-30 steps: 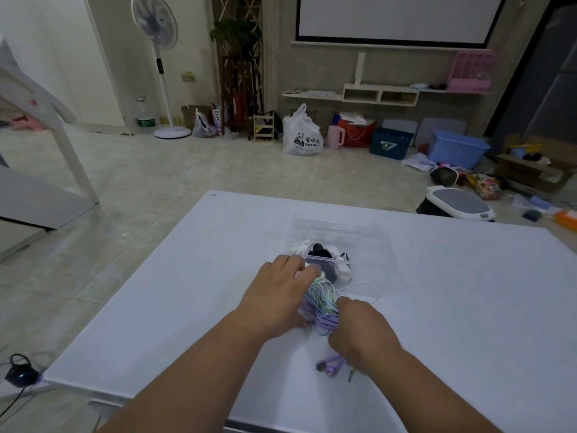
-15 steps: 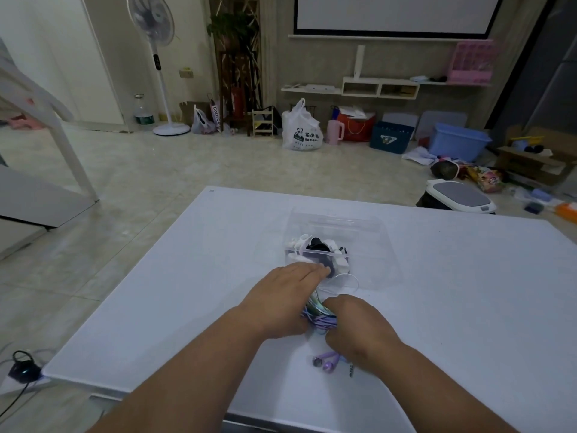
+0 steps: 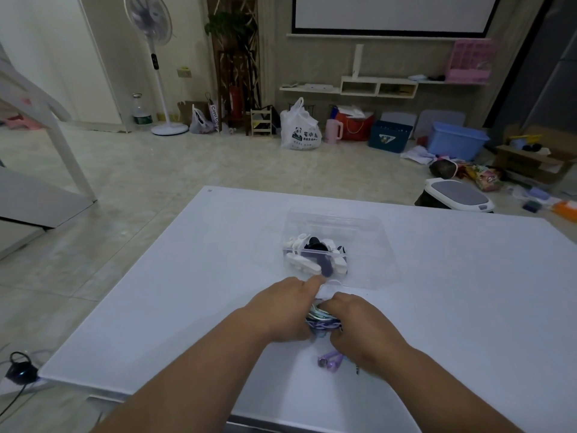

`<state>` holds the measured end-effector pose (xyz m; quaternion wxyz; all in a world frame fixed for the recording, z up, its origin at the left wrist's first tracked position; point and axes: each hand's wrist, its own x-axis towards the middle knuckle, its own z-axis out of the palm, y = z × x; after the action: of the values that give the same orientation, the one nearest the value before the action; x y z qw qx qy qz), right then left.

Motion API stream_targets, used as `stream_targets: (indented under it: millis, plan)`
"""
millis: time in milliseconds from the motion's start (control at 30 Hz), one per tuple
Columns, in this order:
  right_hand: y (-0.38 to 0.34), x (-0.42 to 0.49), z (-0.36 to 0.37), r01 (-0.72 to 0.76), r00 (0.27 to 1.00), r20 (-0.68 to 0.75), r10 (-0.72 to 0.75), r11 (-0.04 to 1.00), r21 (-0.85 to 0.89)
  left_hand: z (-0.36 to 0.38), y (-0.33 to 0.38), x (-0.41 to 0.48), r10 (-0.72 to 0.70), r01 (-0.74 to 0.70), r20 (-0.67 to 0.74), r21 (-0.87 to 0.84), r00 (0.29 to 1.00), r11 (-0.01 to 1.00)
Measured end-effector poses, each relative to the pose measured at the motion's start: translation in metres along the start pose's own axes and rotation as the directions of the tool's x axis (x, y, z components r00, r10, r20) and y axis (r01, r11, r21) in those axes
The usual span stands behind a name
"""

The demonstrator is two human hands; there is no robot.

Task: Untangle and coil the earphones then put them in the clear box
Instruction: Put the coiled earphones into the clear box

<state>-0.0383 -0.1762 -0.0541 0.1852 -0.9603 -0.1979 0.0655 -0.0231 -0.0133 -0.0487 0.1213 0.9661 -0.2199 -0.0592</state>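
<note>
A tangled bundle of purple, green and white earphone cables [image 3: 321, 320] lies on the white table [image 3: 468, 292] between my hands. My left hand [image 3: 281, 310] grips its left side, index finger stretched toward the box. My right hand [image 3: 362, 326] grips the right side from above. Two purple earbuds [image 3: 329, 361] and a jack plug [image 3: 357, 368] trail out near my right wrist. Just beyond my fingers stands the clear box [image 3: 368, 245], with white and dark earphones [image 3: 315, 257] in its left part.
The table's left edge runs diagonally from the far corner toward me. A black device with a cable [image 3: 18, 368] sits on the floor at lower left. A step stool [image 3: 459, 195] and floor clutter lie beyond the table's far right edge.
My hands have closed in on the bundle and squeezed it smaller, my right hand sliding up over it. The white loop that stuck out to the right is mostly drawn in.
</note>
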Motion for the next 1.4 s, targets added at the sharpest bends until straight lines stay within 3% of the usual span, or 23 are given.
stream_targets:
  millis: [100,200,433,700,933,1067,1233,1400]
  plan:
    - [-0.002,-0.002,-0.006,-0.077,0.996,-0.043,0.076,0.997,-0.028,0.004,-0.001,0.004,-0.036,0.037,-0.04,0.033,0.999,0.999]
    - [-0.002,-0.003,-0.012,-0.174,0.985,-0.048,0.168,0.97,-0.173,0.005,-0.002,0.006,-0.044,0.046,-0.045,0.06,0.998,0.997]
    - [-0.005,-0.002,-0.027,-0.384,0.897,0.172,0.407,0.911,-0.152,0.01,-0.003,0.008,-0.041,0.045,-0.029,0.171,0.999,0.984]
    - [-0.012,0.004,-0.015,-0.27,0.928,0.182,0.326,0.923,-0.275,0.011,0.001,0.007,-0.06,0.065,-0.032,0.184,0.998,0.981]
    - [-0.003,0.004,-0.014,-0.165,0.981,0.047,0.187,0.94,-0.3,0.011,0.003,0.004,-0.058,0.084,-0.099,0.271,0.993,0.959]
    - [0.003,0.008,-0.012,-0.169,0.983,0.005,0.182,0.926,-0.338,0.012,0.01,0.005,-0.038,0.082,-0.121,0.384,0.992,0.92]
    - [0.006,0.008,-0.012,-0.136,0.989,-0.001,0.147,0.911,-0.389,0.016,0.012,0.003,-0.029,0.099,-0.175,0.404,0.984,0.909]
    - [0.005,0.006,-0.022,-0.157,0.988,-0.026,0.155,0.956,-0.249,0.009,0.01,0.004,-0.038,0.091,-0.171,0.315,0.985,0.945]
